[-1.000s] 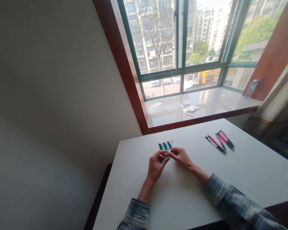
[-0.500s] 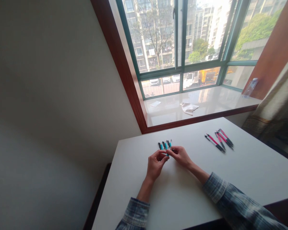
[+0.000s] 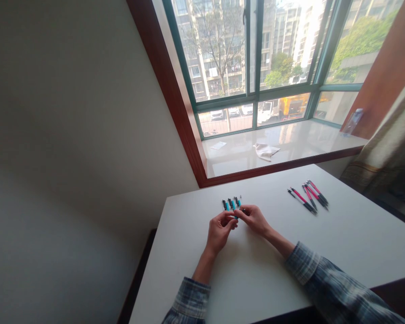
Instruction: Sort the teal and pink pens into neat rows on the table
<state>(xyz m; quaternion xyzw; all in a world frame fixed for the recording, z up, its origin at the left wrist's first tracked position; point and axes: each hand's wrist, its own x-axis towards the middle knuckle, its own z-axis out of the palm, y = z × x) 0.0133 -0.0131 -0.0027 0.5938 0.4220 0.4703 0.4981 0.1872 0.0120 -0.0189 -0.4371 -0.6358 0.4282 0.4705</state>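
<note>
My left hand (image 3: 219, 231) and my right hand (image 3: 253, 219) meet over the white table (image 3: 266, 274), fingertips almost touching. Between them is a small turquoise pen (image 3: 236, 217), pinched by both hands and mostly covered by the fingers. Just beyond my fingertips lies a short row of black-and-turquoise pens (image 3: 231, 204), their near ends partly hidden by my hands. A tiny pale piece (image 3: 240, 196) rests by the right end of that row.
Several pink-and-black pens (image 3: 312, 197) lie in a loose group on the table's right side. Behind the table, the window sill (image 3: 231, 166) holds a crumpled white cloth (image 3: 266, 151), a flat white paper (image 3: 218, 145) and a clear bottle (image 3: 353, 122). A wall stands at left.
</note>
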